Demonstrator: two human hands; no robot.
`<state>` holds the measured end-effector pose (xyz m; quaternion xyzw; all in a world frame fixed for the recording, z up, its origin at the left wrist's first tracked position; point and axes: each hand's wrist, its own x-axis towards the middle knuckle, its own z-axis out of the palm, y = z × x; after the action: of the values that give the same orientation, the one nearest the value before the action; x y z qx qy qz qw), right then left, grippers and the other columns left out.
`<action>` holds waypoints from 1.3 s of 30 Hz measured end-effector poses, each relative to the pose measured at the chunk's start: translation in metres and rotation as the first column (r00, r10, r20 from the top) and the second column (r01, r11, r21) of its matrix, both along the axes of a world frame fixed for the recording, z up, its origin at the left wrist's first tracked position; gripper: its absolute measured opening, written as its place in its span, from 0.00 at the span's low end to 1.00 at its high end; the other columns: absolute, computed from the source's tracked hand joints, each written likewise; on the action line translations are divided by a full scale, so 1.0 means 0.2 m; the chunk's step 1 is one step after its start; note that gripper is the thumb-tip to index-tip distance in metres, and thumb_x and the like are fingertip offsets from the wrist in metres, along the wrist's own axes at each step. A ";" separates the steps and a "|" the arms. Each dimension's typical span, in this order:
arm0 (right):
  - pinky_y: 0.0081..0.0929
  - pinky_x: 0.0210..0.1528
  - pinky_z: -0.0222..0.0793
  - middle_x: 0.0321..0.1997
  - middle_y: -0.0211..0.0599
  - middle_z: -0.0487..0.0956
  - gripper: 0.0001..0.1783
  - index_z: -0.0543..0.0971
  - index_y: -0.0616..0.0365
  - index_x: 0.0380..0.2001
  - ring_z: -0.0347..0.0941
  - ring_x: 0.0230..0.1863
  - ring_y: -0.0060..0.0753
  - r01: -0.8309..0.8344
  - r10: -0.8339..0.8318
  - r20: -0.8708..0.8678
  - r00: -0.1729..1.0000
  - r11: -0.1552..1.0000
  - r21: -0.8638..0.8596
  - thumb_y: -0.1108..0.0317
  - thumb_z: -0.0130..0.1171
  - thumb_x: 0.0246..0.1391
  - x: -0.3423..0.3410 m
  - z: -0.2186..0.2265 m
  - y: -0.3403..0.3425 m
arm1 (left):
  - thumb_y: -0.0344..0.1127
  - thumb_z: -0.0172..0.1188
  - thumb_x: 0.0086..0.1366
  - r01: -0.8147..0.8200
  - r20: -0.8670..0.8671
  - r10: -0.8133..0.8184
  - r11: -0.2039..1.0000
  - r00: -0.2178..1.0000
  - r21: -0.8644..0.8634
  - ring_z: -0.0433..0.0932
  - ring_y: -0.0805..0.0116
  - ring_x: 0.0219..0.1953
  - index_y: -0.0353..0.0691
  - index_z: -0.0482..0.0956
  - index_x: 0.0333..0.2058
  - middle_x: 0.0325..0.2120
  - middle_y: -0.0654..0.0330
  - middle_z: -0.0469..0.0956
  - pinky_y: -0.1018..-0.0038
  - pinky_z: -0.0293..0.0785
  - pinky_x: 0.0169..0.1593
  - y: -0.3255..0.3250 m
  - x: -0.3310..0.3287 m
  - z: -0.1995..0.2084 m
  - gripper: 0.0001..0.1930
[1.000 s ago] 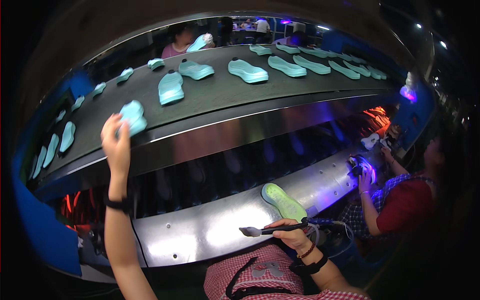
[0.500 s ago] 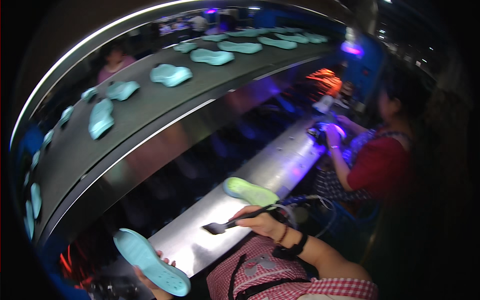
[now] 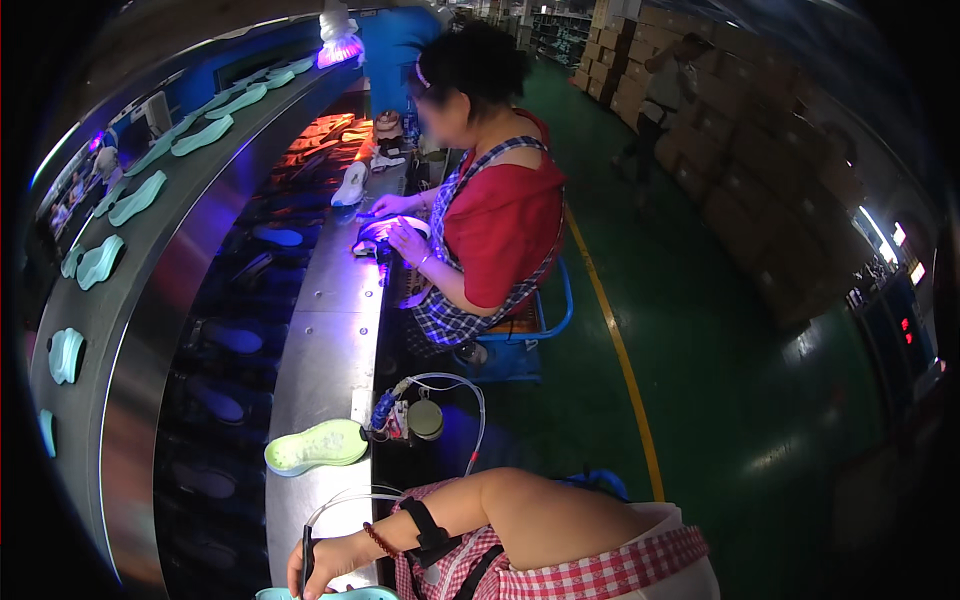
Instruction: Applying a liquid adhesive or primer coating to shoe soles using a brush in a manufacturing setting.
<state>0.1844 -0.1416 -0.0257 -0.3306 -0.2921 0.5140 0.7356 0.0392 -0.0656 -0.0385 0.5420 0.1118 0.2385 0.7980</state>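
Observation:
My right hand (image 3: pixel 328 561) is closed around the black handle of a brush (image 3: pixel 306 552), held upright at the lower edge of the view. Directly beneath it shows a strip of a turquoise shoe sole (image 3: pixel 368 593), mostly cut off by the frame. Whether the bristles touch the sole cannot be seen. My left hand is out of view. Farther up the metal ledge (image 3: pixel 325 350) lies a pale yellow-green shoe sole (image 3: pixel 318 447).
On my left a conveyor belt (image 3: pixel 150 225) carries several turquoise soles, above a lower rack (image 3: pixel 215 400) of darker soles. Ahead, a co-worker in red (image 3: pixel 505 220) handles a shoe under purple light. A round container (image 3: pixel 425 419) and thin hoses (image 3: pixel 480 410) are beside the ledge.
My view has swung to the right. The brush in my right hand has come down over the turquoise sole. My left hand, which was holding that sole, has left the view.

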 end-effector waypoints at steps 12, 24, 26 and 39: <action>0.21 0.40 0.69 0.33 0.38 0.78 0.11 0.77 0.66 0.34 0.73 0.35 0.24 -0.065 0.070 0.064 0.995 0.995 -0.072 0.72 0.58 0.45 0.01 0.05 -0.06 | 0.67 0.36 0.58 -0.248 -0.073 0.274 0.685 0.959 -0.685 0.70 0.57 0.45 0.44 0.61 0.54 0.48 0.57 0.68 0.56 0.67 0.48 0.01 -0.07 0.02 0.36; 0.18 0.41 0.68 0.35 0.37 0.78 0.13 0.77 0.66 0.36 0.73 0.37 0.22 0.014 0.044 0.215 0.976 0.965 -0.262 0.73 0.59 0.45 -0.02 0.07 0.17 | 0.72 0.22 0.55 0.003 0.113 0.138 0.623 0.984 -0.782 0.72 0.47 0.42 0.43 0.59 0.54 0.43 0.46 0.70 0.52 0.66 0.48 -0.01 -0.14 0.06 0.43; 0.19 0.41 0.68 0.35 0.37 0.78 0.12 0.78 0.64 0.35 0.73 0.37 0.23 0.036 0.030 0.249 0.968 0.965 -0.259 0.72 0.60 0.45 -0.06 0.11 0.19 | 0.70 0.25 0.57 -0.098 0.071 0.203 0.712 0.976 -0.696 0.71 0.51 0.45 0.46 0.59 0.55 0.46 0.50 0.69 0.55 0.64 0.51 0.00 -0.14 0.03 0.39; 0.23 0.36 0.69 0.25 0.36 0.77 0.12 0.81 0.57 0.32 0.72 0.31 0.27 -0.275 0.315 0.786 0.531 0.942 -0.192 0.71 0.62 0.38 -0.01 0.33 0.00 | 0.68 0.25 0.57 -0.225 0.038 0.324 0.733 0.945 -0.642 0.73 0.55 0.40 0.40 0.65 0.49 0.39 0.51 0.73 0.58 0.69 0.47 0.09 -0.22 0.07 0.39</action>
<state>0.1816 -0.1407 0.0401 -0.4896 -0.6337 0.4301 0.4169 -0.0044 -0.0478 -0.0246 0.2021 0.2047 0.3421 0.8946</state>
